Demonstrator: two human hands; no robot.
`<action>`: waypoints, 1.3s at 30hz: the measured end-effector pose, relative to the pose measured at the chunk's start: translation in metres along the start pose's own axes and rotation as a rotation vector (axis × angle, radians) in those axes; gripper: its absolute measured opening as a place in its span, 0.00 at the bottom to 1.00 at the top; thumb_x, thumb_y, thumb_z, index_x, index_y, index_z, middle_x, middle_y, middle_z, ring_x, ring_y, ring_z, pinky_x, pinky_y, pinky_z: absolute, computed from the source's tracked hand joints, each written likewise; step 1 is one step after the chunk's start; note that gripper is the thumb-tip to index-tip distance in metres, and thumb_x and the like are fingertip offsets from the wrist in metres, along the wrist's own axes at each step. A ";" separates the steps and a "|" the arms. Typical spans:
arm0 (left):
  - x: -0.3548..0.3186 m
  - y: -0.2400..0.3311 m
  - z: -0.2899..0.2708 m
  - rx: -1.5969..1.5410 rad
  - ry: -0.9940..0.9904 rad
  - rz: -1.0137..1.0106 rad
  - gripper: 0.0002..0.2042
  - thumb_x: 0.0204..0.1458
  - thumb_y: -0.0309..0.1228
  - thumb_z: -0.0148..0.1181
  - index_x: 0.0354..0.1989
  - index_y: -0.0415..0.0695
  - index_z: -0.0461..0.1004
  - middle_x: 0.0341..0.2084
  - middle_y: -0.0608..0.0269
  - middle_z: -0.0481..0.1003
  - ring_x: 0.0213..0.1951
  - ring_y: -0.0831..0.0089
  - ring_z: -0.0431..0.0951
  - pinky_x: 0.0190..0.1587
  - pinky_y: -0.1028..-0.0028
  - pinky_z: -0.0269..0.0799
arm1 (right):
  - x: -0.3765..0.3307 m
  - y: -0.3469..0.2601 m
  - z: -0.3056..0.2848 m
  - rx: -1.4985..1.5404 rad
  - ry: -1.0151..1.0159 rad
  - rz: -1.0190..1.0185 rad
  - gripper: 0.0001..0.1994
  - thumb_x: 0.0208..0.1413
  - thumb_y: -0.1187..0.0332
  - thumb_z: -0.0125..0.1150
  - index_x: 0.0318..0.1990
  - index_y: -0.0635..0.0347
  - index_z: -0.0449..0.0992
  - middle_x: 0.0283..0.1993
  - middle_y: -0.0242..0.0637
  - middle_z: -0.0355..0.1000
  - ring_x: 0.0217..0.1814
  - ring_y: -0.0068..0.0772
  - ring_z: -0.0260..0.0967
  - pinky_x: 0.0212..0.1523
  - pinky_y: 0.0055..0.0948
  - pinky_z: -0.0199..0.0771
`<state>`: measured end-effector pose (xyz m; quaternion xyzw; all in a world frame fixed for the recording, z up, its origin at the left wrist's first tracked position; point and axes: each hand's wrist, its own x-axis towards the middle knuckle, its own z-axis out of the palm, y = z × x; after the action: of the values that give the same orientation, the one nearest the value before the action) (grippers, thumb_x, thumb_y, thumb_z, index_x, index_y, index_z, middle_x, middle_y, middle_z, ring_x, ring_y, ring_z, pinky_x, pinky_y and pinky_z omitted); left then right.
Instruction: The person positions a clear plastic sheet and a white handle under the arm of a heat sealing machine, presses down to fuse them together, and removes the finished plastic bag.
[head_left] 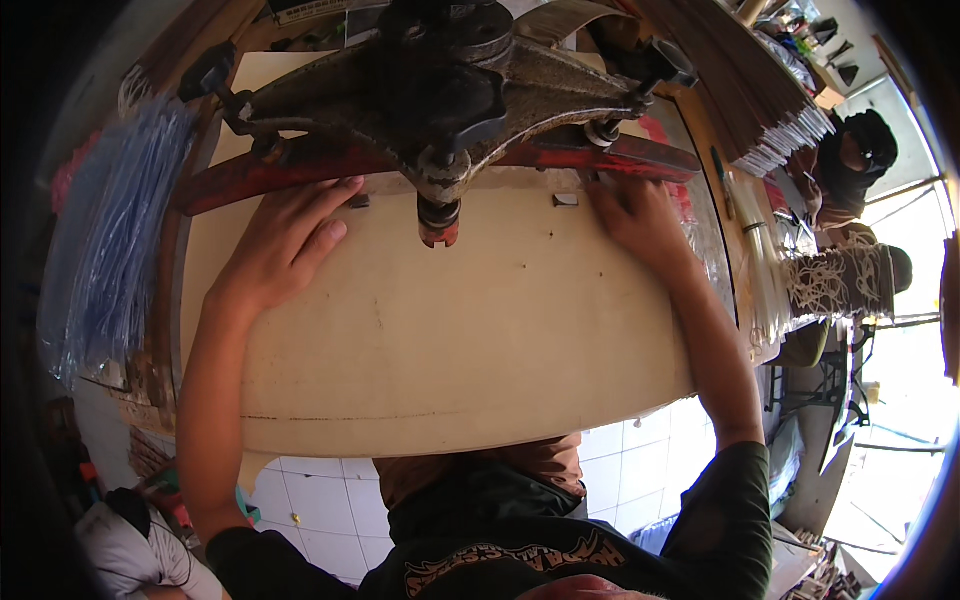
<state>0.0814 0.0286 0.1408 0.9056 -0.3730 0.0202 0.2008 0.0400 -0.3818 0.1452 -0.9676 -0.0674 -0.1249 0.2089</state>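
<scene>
A large cream sheet (450, 340) covers the worktop in front of me. My left hand (280, 240) lies on its left side with fingers stretched out, the fingertips close to a red curved bar (620, 157). On the right side, my right hand (638, 222) rests flat, its fingertips partly hidden under the same bar. Between the hands sit two small dark blocks, a left block (360, 201) and a right block (566, 200). A worn black metal machine head (440, 110) with knobs stands over the sheet, its notched orange tip (438, 236) pointing down toward it.
Clear bluish plastic sleeves (120, 230) hang at the left edge. Stacked brown sheets (740, 90) and bundles of white cords (835, 275) lie to the right. Another person (850, 160) is at the far right. White floor tiles (315, 500) show below the sheet's near edge.
</scene>
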 end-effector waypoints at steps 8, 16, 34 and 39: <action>0.002 0.001 0.002 -0.042 0.059 0.013 0.20 0.62 0.33 0.49 0.62 0.45 0.68 0.56 0.53 0.72 0.58 0.54 0.69 0.63 0.59 0.59 | -0.001 -0.003 -0.003 0.026 0.024 -0.041 0.15 0.55 0.65 0.59 0.49 0.58 0.78 0.40 0.54 0.77 0.44 0.59 0.74 0.43 0.49 0.73; -0.002 0.004 -0.001 -0.015 0.081 -0.033 0.18 0.62 0.33 0.50 0.60 0.44 0.69 0.55 0.54 0.73 0.58 0.53 0.70 0.62 0.59 0.60 | 0.000 -0.001 0.001 0.042 0.014 0.009 0.15 0.57 0.64 0.58 0.49 0.58 0.78 0.42 0.54 0.77 0.47 0.60 0.73 0.46 0.50 0.73; 0.002 -0.006 0.002 -0.102 0.091 0.031 0.17 0.61 0.34 0.51 0.55 0.38 0.71 0.51 0.50 0.76 0.52 0.50 0.75 0.56 0.60 0.67 | 0.000 0.007 0.007 0.019 0.033 0.015 0.15 0.59 0.59 0.57 0.49 0.56 0.78 0.36 0.53 0.77 0.40 0.57 0.76 0.39 0.48 0.73; -0.002 -0.006 -0.002 -0.105 0.049 -0.013 0.17 0.61 0.32 0.51 0.57 0.40 0.71 0.53 0.52 0.74 0.56 0.52 0.71 0.60 0.60 0.63 | 0.000 0.006 0.010 0.058 0.095 -0.055 0.13 0.58 0.61 0.59 0.46 0.58 0.78 0.31 0.52 0.76 0.34 0.55 0.75 0.33 0.47 0.71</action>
<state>0.0845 0.0342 0.1401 0.8955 -0.3626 0.0217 0.2571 0.0434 -0.3829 0.1344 -0.9519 -0.0875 -0.1745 0.2362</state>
